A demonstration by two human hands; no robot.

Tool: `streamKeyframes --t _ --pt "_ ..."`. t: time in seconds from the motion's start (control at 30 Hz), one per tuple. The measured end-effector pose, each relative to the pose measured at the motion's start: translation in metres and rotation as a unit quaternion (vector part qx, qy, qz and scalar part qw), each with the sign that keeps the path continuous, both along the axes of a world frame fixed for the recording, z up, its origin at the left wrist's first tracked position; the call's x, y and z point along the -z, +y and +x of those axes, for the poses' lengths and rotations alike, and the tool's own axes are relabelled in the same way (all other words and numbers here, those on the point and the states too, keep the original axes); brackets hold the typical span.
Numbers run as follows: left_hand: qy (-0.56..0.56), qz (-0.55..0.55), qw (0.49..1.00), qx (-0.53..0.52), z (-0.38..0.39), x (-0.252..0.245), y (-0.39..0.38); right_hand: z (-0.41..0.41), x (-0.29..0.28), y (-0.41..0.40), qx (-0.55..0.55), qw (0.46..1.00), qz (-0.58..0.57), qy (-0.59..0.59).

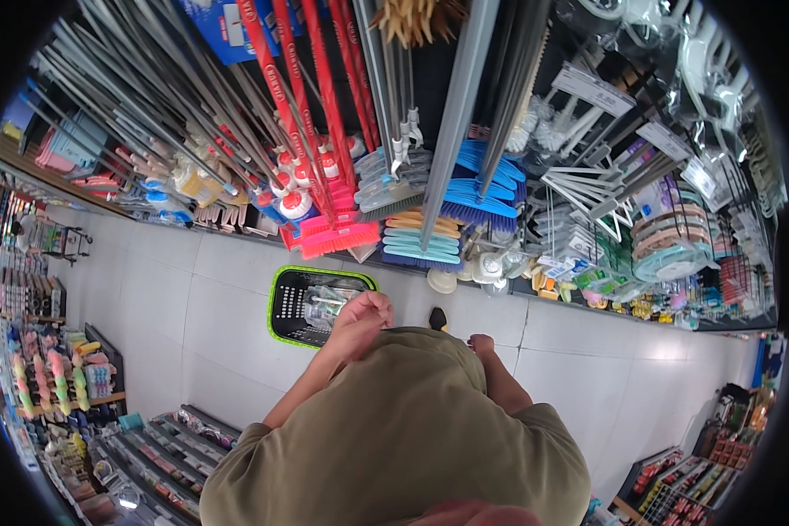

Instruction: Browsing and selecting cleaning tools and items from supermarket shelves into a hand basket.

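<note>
My left hand (363, 319) is raised in front of my belly, with its fingers curled inward. From this angle it covers part of the right end of a black shopping basket (281, 329) with a bright green rim, which is on the floor. Inside the basket lies a clear plastic-wrapped item (322, 309) with a white part. Whether the curled fingers hold anything is hidden. Low at my right side hangs my right hand (481, 344), mostly seen from behind. Its fingers are too small and turned away to judge. One dark shoe tip (438, 319) shows beyond my shirt.
Ahead stands a shelf of pink brooms (338, 240), blue brooms (483, 187), red-handled mops (289, 85) and clear-wrapped brushes (559, 125). Wire hooks with hangers (592, 197) jut out at right. Shelves (164, 460) stand behind at left, and a shopping cart (66, 240) farther off.
</note>
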State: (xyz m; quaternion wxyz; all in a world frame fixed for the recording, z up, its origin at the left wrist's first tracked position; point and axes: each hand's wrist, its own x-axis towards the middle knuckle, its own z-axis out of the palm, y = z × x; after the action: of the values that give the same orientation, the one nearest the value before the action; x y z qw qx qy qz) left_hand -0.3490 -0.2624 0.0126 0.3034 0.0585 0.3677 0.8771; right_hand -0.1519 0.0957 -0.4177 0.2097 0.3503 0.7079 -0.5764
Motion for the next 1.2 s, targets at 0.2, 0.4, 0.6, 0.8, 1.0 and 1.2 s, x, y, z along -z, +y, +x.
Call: streamKeyframes --t 0.2,0.4,0.6,0.8,1.0,1.2 --pt "0.014 0.022 0.997 -0.066 0.007 0.003 -0.031 -0.023 -0.009 0.002 -0.133 0.991 0.026 0.005" --pt "-0.024 0.01 0.989 -0.149 0.021 0.009 -0.08 -0.12 -0.109 -0.075 0.084 0.993 -0.086 -0.016" --pt "-0.021 0.015 0.985 -0.173 0.037 0.011 -0.138 -0.295 -0.277 -0.158 -0.011 0.961 -0.087 0.263" --pt "-0.011 0.023 0.986 -0.166 0.049 0.01 -0.179 -0.463 -0.413 -0.156 0.041 0.816 0.247 0.521" --pt "-0.017 0.039 0.971 -0.234 0.049 0.009 -0.204 -0.526 -0.513 -0.16 0.131 0.743 0.358 0.55" --pt "-0.035 0.032 0.936 -0.35 0.044 -0.004 -0.202 -0.547 -0.52 -0.17 0.123 0.776 0.25 0.567"
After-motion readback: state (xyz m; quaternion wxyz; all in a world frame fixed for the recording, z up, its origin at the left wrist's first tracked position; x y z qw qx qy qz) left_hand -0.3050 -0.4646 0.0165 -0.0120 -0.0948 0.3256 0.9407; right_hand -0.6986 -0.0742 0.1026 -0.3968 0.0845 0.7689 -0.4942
